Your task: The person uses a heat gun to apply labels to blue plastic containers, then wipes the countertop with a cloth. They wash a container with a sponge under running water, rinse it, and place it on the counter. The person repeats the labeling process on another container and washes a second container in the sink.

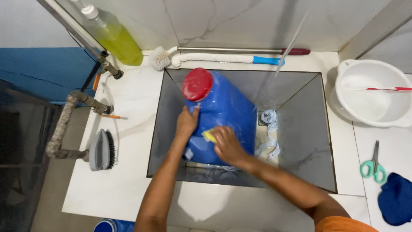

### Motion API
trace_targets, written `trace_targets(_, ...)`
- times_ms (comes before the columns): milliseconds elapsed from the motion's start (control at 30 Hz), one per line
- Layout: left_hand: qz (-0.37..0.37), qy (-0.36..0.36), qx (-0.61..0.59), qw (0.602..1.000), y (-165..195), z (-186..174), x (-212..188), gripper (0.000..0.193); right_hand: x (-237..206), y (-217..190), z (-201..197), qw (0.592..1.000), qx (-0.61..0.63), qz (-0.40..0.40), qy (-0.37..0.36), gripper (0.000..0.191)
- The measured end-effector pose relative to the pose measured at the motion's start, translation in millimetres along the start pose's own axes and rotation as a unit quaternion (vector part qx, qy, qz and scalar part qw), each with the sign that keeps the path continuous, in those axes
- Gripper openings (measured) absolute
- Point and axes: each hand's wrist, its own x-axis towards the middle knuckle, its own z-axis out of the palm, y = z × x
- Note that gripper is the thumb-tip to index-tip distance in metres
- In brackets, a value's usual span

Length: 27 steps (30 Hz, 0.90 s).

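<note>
Here the left hand (187,122) is gripping the blue jug (223,116) lying in the sink (304,129); the right hand (226,144) is pressing a yellow sponge (209,136) on its side.

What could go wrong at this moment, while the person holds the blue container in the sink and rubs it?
1. The left hand alone steadies the tilted blue container while the right hand rubs it with a yellow sponge; wet plastic might slip and drop into the sink.
2. A water stream falls beside the container and may splash onto the counter.
3. A loose label strip lies near the drain and could perhaps block it.
</note>
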Motion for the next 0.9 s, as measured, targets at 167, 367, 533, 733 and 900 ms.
trace_targets(167,-0.052,-0.002,-0.029,0.998,-20,-12,-6,0.061,-6,79,61,0.994,-0.023,0.022,0.104,0.036)
trace_targets(367,-0.065,-0.012,-0.007,0.998,-6,-30,-13,0.060,-35,176,57,0.915,-0.018,0.338,0.219,0.030)
trace_targets(533,-0.141,-0.054,-0.059,0.987,10,-33,-10,0.059,-74,63,81,0.977,-0.014,0.130,0.166,0.035)
trace_targets(733,-0.052,-0.009,-0.016,0.998,12,-36,-29,0.060,71,214,43,0.927,0.006,0.288,0.239,0.028)
trace_targets(900,-0.215,-0.080,-0.107,0.967,2,-49,-23,0.061,-73,161,43,0.874,0.038,0.453,0.175,0.044)
